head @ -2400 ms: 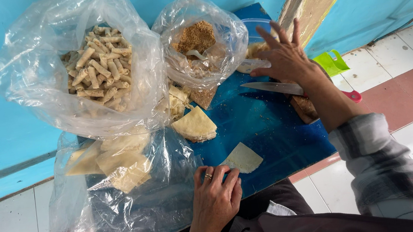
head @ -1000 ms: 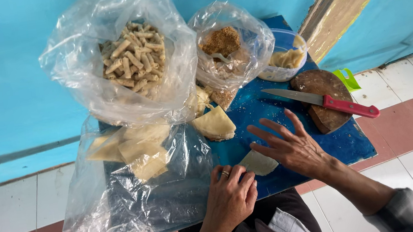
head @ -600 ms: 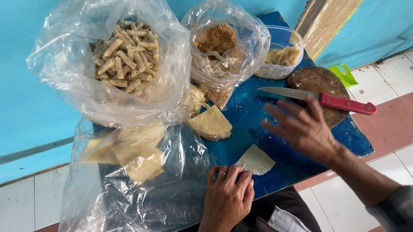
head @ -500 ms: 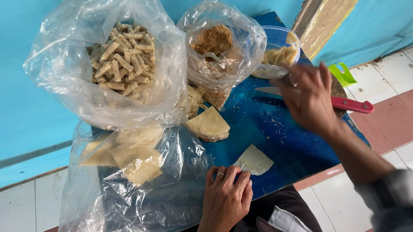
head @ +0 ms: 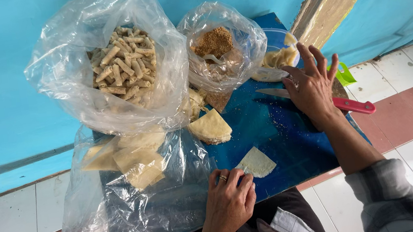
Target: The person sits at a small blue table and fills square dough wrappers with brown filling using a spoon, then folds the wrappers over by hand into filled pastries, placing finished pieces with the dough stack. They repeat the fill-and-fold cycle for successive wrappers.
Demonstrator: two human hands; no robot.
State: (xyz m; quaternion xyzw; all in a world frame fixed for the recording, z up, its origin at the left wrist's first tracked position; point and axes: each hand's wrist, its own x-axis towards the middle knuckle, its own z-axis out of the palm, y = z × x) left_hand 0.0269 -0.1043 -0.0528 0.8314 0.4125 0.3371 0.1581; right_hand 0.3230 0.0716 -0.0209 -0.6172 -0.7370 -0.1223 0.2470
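My left hand (head: 229,201) rests at the near edge of the blue table (head: 283,143), fingertips on the corner of a thin pale triangular wrapper (head: 257,161). My right hand (head: 313,87) hovers open, fingers spread, over the red-handled knife (head: 344,104) and the dark board under it, close to the clear bowl of pale filling (head: 278,60). A stack of folded wrappers (head: 211,127) lies in the middle of the table. Neither hand grips anything.
A big clear bag of fried rolls (head: 124,63) and a smaller bag of brown crumbs (head: 216,44) stand at the back against the turquoise wall. A plastic bag with flat wrappers (head: 128,162) covers the table's left side. A green object (head: 344,77) lies by the tiled floor.
My right hand went from near the wrapper up and right to the knife and bowl. My left hand has stayed on the wrapper.
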